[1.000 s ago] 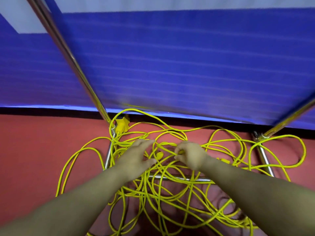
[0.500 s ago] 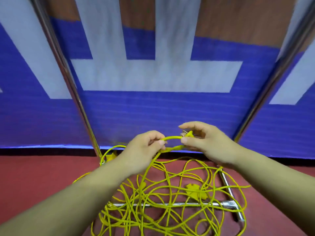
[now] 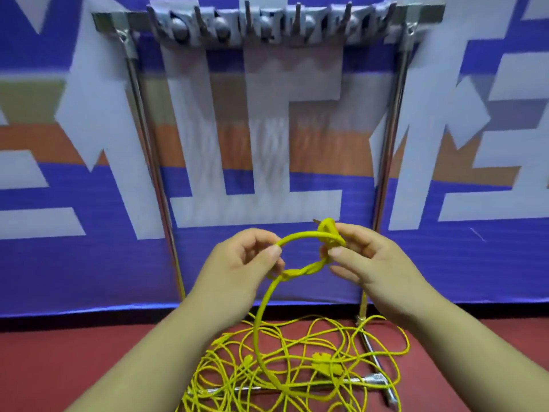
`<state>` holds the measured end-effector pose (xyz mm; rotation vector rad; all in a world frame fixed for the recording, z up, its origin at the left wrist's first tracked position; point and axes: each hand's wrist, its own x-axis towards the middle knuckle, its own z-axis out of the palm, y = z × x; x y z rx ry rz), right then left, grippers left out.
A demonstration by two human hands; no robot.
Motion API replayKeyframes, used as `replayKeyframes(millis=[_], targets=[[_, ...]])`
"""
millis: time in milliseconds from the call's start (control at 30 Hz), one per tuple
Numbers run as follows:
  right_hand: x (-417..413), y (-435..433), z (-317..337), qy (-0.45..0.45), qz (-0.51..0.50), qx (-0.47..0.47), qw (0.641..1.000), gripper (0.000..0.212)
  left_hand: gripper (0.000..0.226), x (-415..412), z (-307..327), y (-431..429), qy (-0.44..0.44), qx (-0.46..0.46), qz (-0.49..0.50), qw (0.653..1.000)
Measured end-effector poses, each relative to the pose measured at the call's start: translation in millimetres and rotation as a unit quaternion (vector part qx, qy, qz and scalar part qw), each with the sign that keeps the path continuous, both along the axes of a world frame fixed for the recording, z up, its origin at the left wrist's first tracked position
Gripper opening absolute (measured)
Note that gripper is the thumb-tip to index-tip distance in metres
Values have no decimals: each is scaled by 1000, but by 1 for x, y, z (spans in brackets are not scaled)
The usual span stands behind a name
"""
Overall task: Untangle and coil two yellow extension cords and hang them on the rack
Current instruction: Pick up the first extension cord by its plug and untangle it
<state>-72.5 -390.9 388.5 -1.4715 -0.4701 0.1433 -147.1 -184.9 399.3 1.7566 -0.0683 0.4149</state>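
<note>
A small loop of yellow cord (image 3: 300, 236) is held up at chest height, its lower run twisted. My left hand (image 3: 240, 263) pinches the loop's left side. My right hand (image 3: 365, 257) pinches the yellow plug end (image 3: 326, 228) and the twist just under it. From the loop the cord drops to a tangled pile of yellow cords (image 3: 297, 364) on the red floor, with a yellow socket block (image 3: 325, 362) in it. The metal rack (image 3: 386, 150) stands behind, its top bar with hooks (image 3: 267, 25) high above both hands.
The rack's base bars (image 3: 368, 382) lie on the red floor under the pile. A blue, white and orange patterned wall (image 3: 89, 173) stands right behind the rack. Open red floor (image 3: 74, 352) lies to the left and right of the pile.
Both hands rose from the pile on the floor with the plug end and a loop of cord. My view tilted up until the rack's top bar came into sight.
</note>
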Motion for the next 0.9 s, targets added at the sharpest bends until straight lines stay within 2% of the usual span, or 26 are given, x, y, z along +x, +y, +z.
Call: replayKeyframes(millis=[133,233,367,467,567,700,800,900], targets=[[-18,8,-15,7,17,-36,999,28,22,-32,-18,-1,47,-23,-26,998],[-24,12,-15,-14,38,-74,996,26,31,-34,-18,6,33,-17,-8,999],[-29,13,-19,-34,10,-64,997,27,46,-28,-22,9,-16,44,18,999],[-26,15,-26,-73,21,-117,990,27,50,-25,-28,12,-50,129,14,990],[-20,21,-30,-78,41,-133,987,26,48,-18,-28,18,-69,189,13,980],[-7,28,-36,-80,53,-140,985,28,36,-7,-32,28,-78,225,10,971],[2,31,-43,-87,55,-148,984,42,36,-1,-40,32,-49,197,9,979],[7,35,-46,-81,54,-141,985,44,38,5,-47,34,-11,181,13,983]])
